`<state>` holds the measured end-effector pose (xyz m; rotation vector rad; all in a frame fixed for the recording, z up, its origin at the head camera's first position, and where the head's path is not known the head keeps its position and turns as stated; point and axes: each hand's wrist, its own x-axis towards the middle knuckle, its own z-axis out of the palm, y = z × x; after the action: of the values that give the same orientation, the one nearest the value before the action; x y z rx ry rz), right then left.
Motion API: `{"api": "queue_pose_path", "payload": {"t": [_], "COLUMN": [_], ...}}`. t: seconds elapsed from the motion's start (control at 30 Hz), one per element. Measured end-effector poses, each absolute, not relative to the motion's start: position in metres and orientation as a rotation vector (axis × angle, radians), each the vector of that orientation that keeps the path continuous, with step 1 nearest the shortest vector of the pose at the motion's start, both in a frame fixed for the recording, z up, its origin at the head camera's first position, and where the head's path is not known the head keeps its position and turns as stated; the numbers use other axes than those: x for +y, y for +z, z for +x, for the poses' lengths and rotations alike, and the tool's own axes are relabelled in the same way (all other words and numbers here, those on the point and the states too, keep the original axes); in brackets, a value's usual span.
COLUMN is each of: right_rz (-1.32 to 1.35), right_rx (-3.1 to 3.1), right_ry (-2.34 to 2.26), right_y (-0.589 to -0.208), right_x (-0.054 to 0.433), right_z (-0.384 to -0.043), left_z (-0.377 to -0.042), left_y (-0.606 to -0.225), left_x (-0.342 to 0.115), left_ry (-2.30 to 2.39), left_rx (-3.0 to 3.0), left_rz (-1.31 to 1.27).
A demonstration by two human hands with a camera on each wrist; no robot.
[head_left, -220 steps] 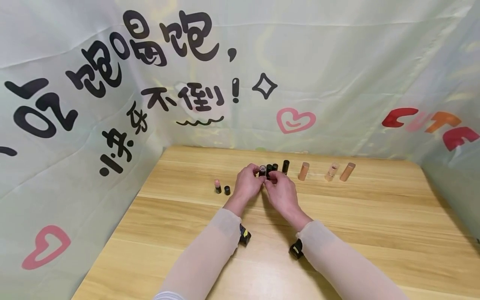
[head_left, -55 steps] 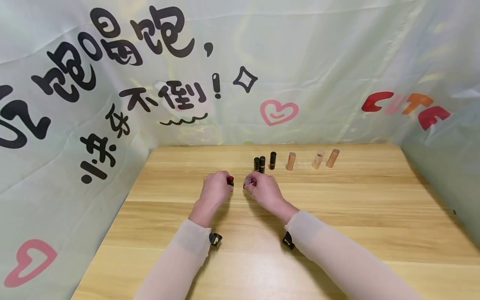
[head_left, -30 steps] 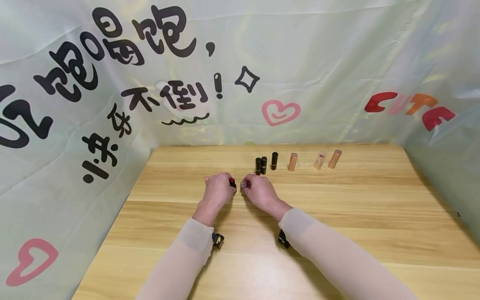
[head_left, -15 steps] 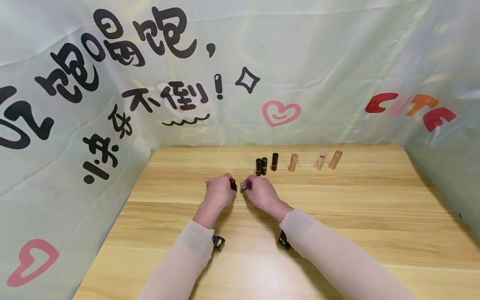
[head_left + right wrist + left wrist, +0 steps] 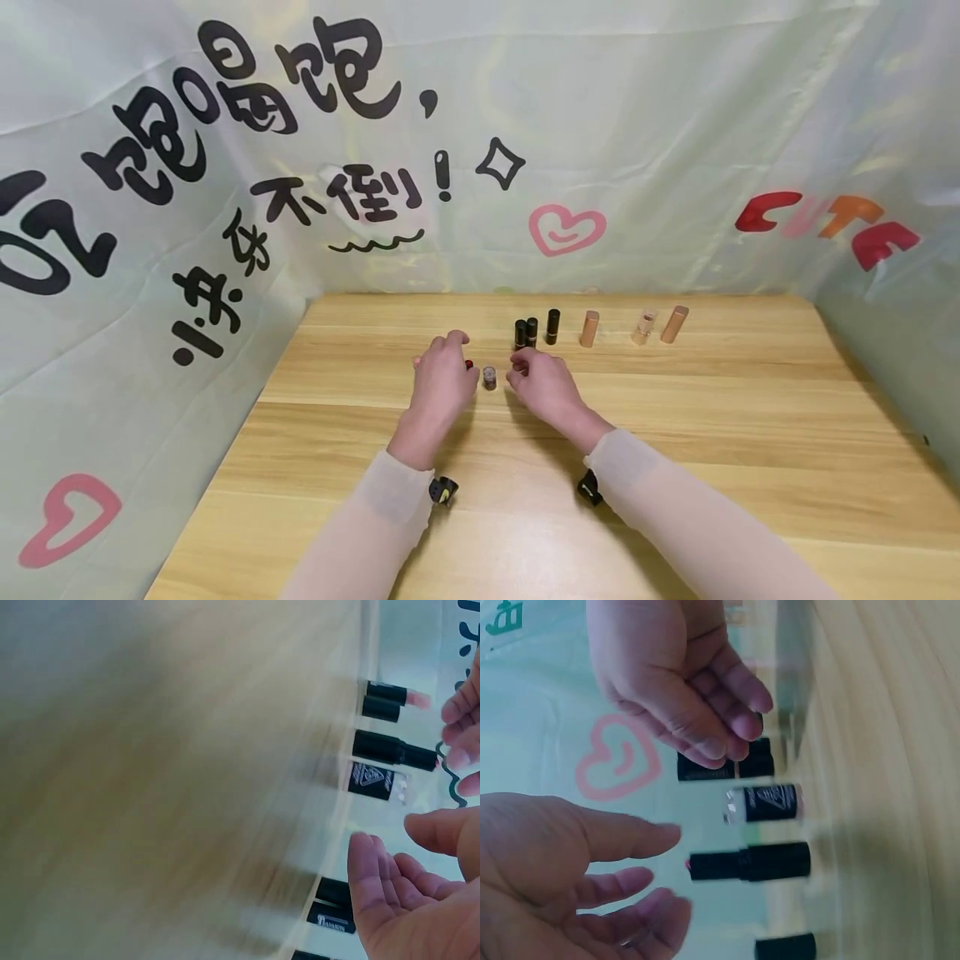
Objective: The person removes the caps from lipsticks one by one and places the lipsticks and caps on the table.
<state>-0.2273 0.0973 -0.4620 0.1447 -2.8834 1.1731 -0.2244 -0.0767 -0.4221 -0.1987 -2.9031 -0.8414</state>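
My left hand hovers with fingers parted just beside an uncapped lipstick, black with a red tip. The lipstick stands upright and is mostly hidden behind the hand in the head view. To its right stands its short cap, clear-topped with a dark label. My right hand is right of that cap, fingers loosely bent and holding nothing. Its fingertips are right in front of two upright black lipsticks. In the right wrist view, a pink-tipped lipstick and a black cap stand further left.
Along the back of the wooden table stand another black lipstick, a rose-gold tube, a clear-and-pink tube and a second rose-gold tube. A printed cloth encloses the back and sides.
Both hands have let go: the left of the red-tipped lipstick, the right of the clear-topped cap, both now standing. The right hand has moved right, toward the black lipsticks.
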Motion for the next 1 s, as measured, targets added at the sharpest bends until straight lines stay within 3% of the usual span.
{"api": "queue_pose_path", "payload": {"t": [0.33,1.0], "right_rz": [0.095,-0.097], "right_rx": [-2.725,-2.666], "right_ry": [1.175,1.377], "right_y": [-0.457,-0.461], "right_x": [0.120,0.124], "right_z": [-0.221,-0.243], "left_z": [-0.223,-0.276], "left_y": [-0.417,-0.416], "left_x": [-0.041,0.002], "left_ry": [-0.869,-0.523], "left_rx": [-2.740,-2.936], "left_rz": [-0.282,-0.366]}}
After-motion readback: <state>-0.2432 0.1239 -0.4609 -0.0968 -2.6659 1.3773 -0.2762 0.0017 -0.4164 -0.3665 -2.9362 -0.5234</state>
